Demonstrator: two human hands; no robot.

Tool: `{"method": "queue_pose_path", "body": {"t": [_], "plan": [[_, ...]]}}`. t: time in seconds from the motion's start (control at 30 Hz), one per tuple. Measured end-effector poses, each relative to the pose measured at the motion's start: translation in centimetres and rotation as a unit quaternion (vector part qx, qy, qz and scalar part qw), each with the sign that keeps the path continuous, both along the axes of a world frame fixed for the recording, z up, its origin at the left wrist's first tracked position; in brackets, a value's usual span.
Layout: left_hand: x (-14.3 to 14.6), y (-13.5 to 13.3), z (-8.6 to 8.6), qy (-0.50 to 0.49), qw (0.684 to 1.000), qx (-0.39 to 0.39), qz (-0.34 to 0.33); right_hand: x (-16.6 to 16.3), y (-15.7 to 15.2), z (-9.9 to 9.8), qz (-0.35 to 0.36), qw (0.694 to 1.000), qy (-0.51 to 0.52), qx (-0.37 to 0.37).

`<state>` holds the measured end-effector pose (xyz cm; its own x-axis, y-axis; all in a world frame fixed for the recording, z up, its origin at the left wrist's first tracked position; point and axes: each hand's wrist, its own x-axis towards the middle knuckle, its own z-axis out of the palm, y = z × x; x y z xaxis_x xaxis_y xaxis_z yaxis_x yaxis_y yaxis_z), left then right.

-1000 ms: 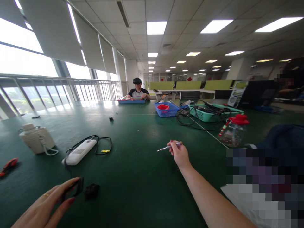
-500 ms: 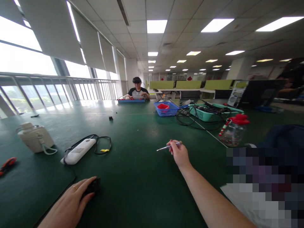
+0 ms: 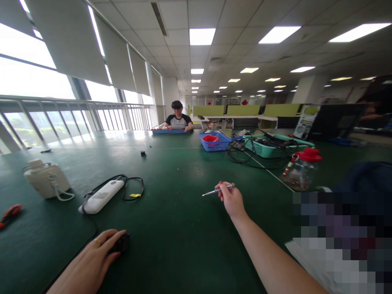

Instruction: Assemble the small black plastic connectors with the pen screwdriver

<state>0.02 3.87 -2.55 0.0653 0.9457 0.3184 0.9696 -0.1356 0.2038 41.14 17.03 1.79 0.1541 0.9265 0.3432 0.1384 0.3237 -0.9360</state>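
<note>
My right hand (image 3: 232, 199) is closed around the clear handle of a screwdriver (image 3: 211, 192), its thin metal shaft pointing left above the green table. At the lower left, my left hand (image 3: 93, 257) wraps over a small black block-shaped object (image 3: 123, 243) on the tabletop. Fingers cover much of that block, so its exact kind is hidden. Beyond the left hand lies a white power strip-like bar (image 3: 102, 197) with a black cable (image 3: 142, 185) looped at its far end and a yellow tag on the loop.
A beige flask (image 3: 47, 179) and orange-handled tool (image 3: 10, 214) are at left. A blue basket (image 3: 214, 143), a green basket (image 3: 266, 150) of cables and a red-lidded jar (image 3: 301, 169) stand to the right. Across the table sits a person (image 3: 177, 120) behind a blue tray (image 3: 168, 131).
The person opposite has lowered a hand to the right end of the blue tray. My view has tilted very slightly; my hands keep nearly the same places and holds.
</note>
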Motion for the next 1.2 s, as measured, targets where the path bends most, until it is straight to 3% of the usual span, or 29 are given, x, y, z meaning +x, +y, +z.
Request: {"method": "queue_pose_path", "body": {"t": [0.4,0.5,0.67,0.8,0.87,1.0,1.2], "plan": [[-0.4,0.0,1.2,-0.014,0.999,-0.049,0.004,0.0,-0.1,0.0,0.011,1.000,0.010,-0.006],[0.7,0.4,2.0,-0.016,0.999,-0.050,0.009,0.0,-0.1,0.0,0.013,1.000,0.014,-0.006],[8.0,0.1,5.2,-0.042,0.998,-0.017,-0.051,-0.1,-0.2,0.0,0.013,1.000,0.005,-0.005],[15.8,-1.4,8.6,-0.039,0.963,-0.113,-0.240,-0.2,-0.2,0.1,0.031,1.000,0.003,-0.004],[18.4,-1.4,9.7,-0.039,0.945,-0.150,-0.288,-0.3,-0.2,0.1,0.042,0.999,0.004,-0.003],[20.4,2.0,9.7,-0.045,0.953,-0.139,-0.266,-0.6,-0.1,0.1,0.045,0.999,0.010,0.007],[20.8,10.5,6.8,-0.024,0.981,-0.091,-0.167,-0.8,-0.7,1.1,0.044,0.997,-0.047,0.049]]}}
